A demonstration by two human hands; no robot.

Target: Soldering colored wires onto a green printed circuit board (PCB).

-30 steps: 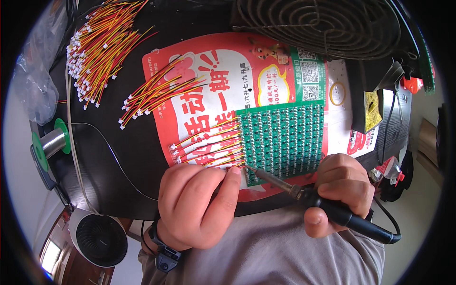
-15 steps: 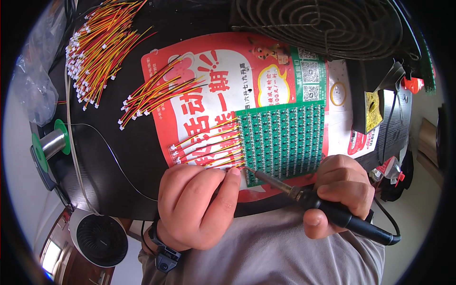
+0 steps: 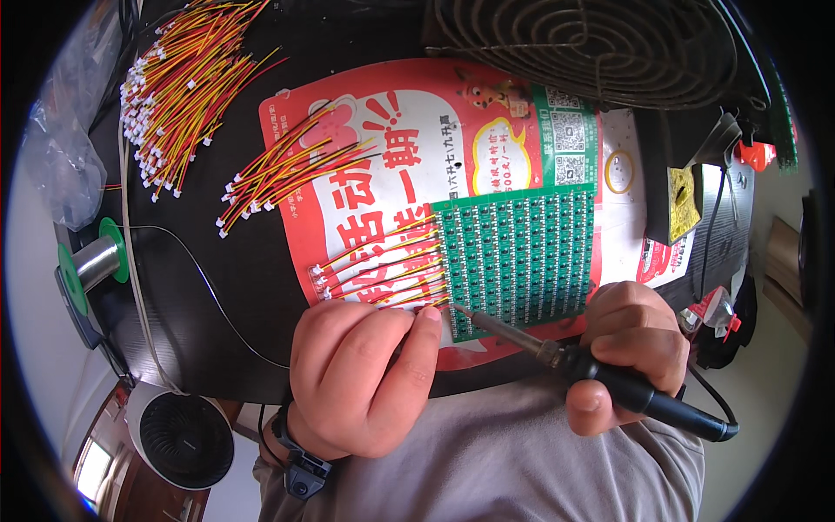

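Observation:
My left hand (image 3: 361, 374) is pinched closed at the left edge of the green circuit board panel (image 3: 522, 261). Solder wire (image 3: 211, 291) runs from its spool (image 3: 94, 264) in under this hand; the fingers hide most of what they grip. Held in my right hand (image 3: 635, 348) is a soldering iron (image 3: 622, 389), its tip beside the left fingertips over the board's lower left edge. Several red, yellow and black cables (image 3: 383, 265) with white connectors reach leftward from that edge.
A big cable pile (image 3: 196, 87) and a smaller bunch (image 3: 287, 174) lie at the far left. The panel rests on a red printed sheet (image 3: 296, 226). A round fan grille (image 3: 591, 52) stands at the back, and a yellow sponge (image 3: 684, 204) in a holder at the right.
My right hand and the soldering iron have shifted slightly right, drawing the tip a little away from the left fingertips. My left hand and the board stay in place.

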